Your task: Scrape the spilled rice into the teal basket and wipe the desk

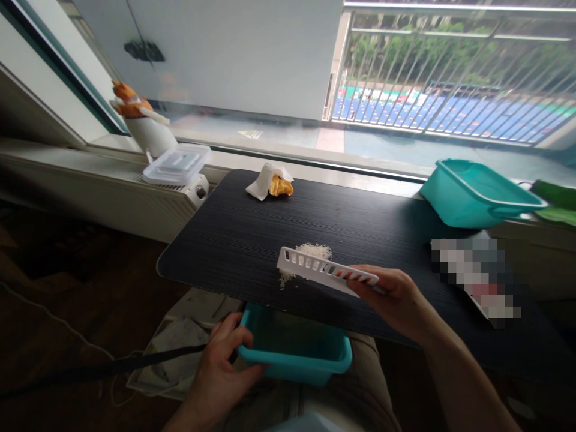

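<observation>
Over the table (pixel 216 234), the right hand (pixel 398 300) angles inward, gripping a slotted strip (pixel 320 276).

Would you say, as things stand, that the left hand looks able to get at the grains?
Probably not freely: the left hand grips the lower bin by the near edge of the table, and the slotted strip in the right hand stands between it and most visible grains.

Homelike room, radiator (pixel 130 195), wide window (pixel 252 66)
</observation>
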Demonstrator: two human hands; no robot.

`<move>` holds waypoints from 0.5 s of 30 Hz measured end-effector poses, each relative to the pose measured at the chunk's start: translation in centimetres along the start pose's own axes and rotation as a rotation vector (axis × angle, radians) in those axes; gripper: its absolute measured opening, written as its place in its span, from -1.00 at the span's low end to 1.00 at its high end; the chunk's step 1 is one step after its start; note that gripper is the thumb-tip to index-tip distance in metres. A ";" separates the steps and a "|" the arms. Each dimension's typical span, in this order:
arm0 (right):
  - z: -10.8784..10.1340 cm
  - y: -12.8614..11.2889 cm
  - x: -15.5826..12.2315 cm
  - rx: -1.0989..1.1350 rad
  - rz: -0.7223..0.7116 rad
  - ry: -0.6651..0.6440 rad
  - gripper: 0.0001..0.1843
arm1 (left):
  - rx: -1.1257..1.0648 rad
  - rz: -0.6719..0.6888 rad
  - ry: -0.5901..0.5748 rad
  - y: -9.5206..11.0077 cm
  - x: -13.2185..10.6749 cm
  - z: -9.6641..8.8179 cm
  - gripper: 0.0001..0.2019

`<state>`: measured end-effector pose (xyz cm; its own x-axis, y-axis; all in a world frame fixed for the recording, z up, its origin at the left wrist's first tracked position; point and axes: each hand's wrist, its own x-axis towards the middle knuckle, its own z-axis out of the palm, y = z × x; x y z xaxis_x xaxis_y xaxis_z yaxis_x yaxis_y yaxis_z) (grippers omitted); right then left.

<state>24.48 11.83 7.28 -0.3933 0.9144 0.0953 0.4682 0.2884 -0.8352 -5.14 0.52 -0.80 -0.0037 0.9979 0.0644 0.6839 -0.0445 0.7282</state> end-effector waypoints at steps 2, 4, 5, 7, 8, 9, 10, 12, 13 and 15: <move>0.1 -0.3 -0.3 0.009 -0.020 -0.026 -0.76 | 0.010 -0.010 0.009 0.2 0.1 -0.2 -0.88; 0.0 -0.7 -0.7 0.020 -0.040 -0.063 -0.76 | 0.025 -0.014 0.015 0.4 0.2 -0.3 -0.89; -0.1 -0.8 -0.9 0.022 -0.043 -0.081 -0.76 | 0.032 -0.013 0.018 0.5 0.3 -0.3 -0.89; -0.2 -1.0 -1.1 0.017 -0.037 -0.093 -0.76 | 0.043 -0.008 0.009 0.6 0.4 -0.4 -0.89; -0.2 -1.0 -1.1 0.014 -0.033 -0.085 -0.76 | 0.048 -0.004 0.005 0.6 0.5 -0.4 -0.89; -0.2 -1.0 -1.1 0.011 -0.030 -0.072 -0.76 | 0.053 -0.001 0.002 0.7 0.5 -0.3 -0.89; -0.2 -1.0 -1.1 0.010 -0.027 -0.061 -0.76 | 0.056 0.002 0.002 0.7 0.6 -0.3 -0.89; -0.1 -1.0 -1.1 0.018 -0.019 -0.066 -0.76 | 0.061 0.007 0.011 0.8 0.6 -0.3 -0.88; -0.1 -1.0 -1.1 0.024 -0.013 -0.083 -0.75 | 0.061 0.008 0.014 0.8 0.6 -0.3 -0.88; 0.0 -1.2 -1.3 0.037 -0.004 -0.118 -0.73 | 0.053 0.007 0.006 0.8 0.5 -0.3 -0.88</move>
<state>24.45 10.30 8.15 -0.4864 0.8730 0.0365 0.4373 0.2794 -0.8548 -4.82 1.00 0.05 -0.0037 0.9973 0.0736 0.7215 -0.0483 0.6907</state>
